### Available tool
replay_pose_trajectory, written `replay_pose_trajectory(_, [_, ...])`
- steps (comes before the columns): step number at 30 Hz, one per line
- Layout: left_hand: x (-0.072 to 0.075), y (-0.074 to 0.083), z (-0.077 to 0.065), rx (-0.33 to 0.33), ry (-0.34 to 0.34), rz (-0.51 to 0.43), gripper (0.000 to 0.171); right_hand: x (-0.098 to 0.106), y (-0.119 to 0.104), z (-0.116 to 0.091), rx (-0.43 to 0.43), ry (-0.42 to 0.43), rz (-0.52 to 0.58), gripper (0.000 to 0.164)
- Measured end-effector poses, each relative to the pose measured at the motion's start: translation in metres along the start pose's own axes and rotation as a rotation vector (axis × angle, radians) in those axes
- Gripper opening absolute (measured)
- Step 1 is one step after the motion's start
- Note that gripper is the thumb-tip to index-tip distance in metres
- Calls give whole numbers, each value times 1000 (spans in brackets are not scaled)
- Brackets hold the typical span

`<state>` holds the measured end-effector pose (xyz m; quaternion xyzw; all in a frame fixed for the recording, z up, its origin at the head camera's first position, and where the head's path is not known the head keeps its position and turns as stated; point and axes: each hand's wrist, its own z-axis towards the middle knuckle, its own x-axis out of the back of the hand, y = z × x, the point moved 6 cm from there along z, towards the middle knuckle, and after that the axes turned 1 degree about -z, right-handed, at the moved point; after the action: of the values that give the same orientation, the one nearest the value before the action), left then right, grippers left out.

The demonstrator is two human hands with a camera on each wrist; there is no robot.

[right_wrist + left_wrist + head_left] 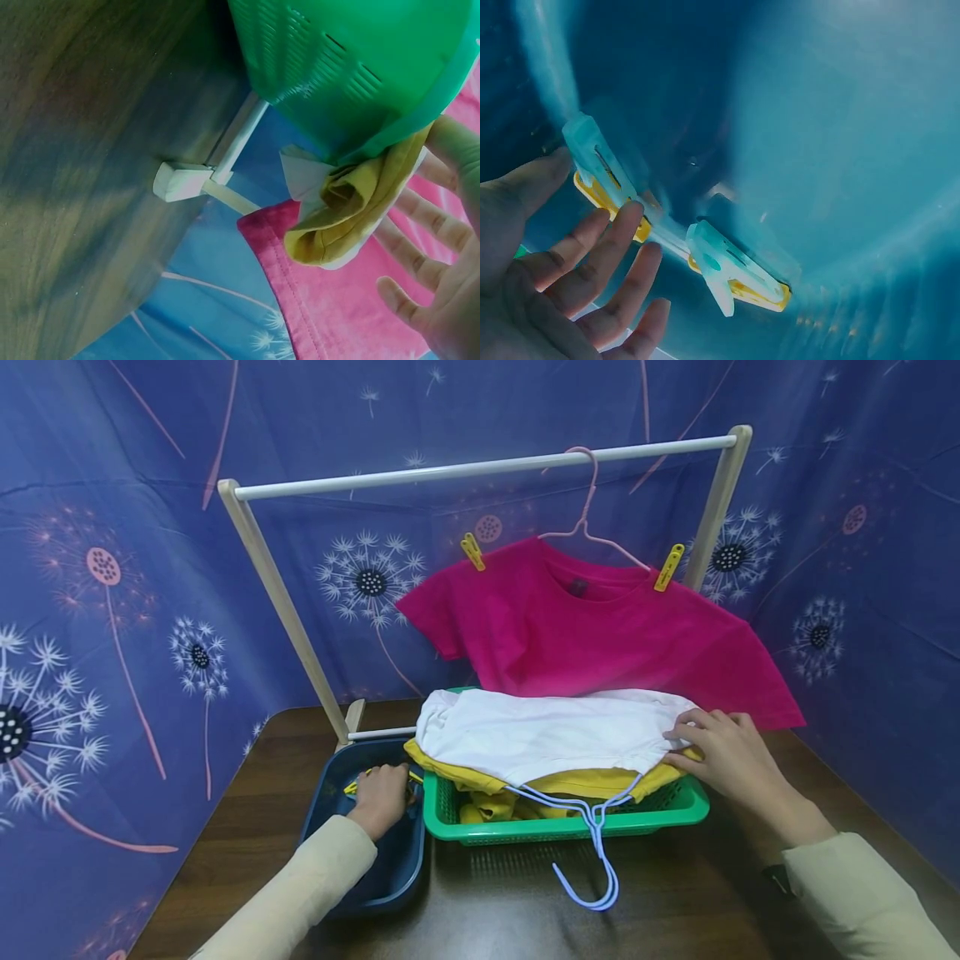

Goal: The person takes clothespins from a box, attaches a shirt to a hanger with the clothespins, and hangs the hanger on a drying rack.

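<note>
Nine o'clock off the green basket [525, 832], the spread left hand [382, 797] needed a peg [600, 154] squarely; three o'clock, the right hand [727, 758] pinched the white garment [555, 727], steadiness vital!

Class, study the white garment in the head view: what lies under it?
Yellow cloth shows beneath the white garment along its near edge, with the green basket below. The white garment hides the yellow cloth's middle and much of the basket's inside.
</note>
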<state>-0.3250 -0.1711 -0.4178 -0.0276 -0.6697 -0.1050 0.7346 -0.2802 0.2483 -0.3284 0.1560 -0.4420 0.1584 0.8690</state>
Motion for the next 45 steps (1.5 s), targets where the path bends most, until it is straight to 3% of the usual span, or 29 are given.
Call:
replay_pose_trajectory(13, [0, -4, 0, 52, -92, -57, 40, 0, 1, 0, 8, 7, -5, 35])
replay_pose_trajectory(22, [-2, -1, 3, 63, -68, -25, 30, 0, 2, -2, -7, 10, 0, 35])
replay_pose_trajectory(39, [-2, -2, 1, 83, -107, -23, 15, 3, 4, -2, 10, 47, 7, 33])
replay_pose_trajectory(45, [1, -4, -1, 83, -88, -28, 18, 5, 4, 0, 11, 60, 1, 31])
